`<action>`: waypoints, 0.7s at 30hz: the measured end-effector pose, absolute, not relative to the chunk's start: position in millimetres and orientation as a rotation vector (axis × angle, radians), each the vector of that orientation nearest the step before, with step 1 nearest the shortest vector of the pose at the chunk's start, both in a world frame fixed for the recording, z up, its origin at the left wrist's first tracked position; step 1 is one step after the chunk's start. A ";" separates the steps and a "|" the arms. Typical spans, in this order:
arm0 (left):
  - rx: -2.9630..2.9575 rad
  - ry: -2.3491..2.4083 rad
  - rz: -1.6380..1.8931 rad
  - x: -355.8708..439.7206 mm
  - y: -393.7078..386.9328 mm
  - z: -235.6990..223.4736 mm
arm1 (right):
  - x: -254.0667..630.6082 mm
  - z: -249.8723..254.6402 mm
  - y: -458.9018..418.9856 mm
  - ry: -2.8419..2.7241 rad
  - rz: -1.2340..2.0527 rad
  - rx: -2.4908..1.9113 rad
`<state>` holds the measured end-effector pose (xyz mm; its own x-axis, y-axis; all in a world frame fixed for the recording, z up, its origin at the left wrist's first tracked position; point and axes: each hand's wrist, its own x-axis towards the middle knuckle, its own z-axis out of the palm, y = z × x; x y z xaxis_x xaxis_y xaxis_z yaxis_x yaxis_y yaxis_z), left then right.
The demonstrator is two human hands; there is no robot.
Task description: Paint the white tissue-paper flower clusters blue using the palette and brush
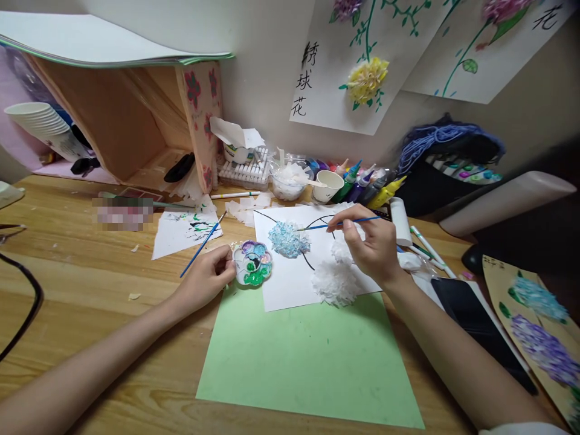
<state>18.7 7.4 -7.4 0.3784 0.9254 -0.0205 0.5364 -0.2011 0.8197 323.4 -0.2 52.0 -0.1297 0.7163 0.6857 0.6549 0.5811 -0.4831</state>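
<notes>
The right hand (374, 244) grasps a slim blue paintbrush (319, 226) between thumb and fingers. Its bristles reach leftward to the upper right of a light-blue paper hydrangea (287, 240); I cannot tell whether they touch. That flower lies left of this grip on a white sheet (283, 293), near 2 white paper flowers (335, 283). The left hand (211, 273) pinches the left rim of a flower-shaped paint palette (245, 264), just left of the hydrangea.
</notes>
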 end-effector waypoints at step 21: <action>1.851 1.258 0.646 19.5 6.9 -5.2 | 319.0 50.5 0.1 -1.908 -0.004 -1.092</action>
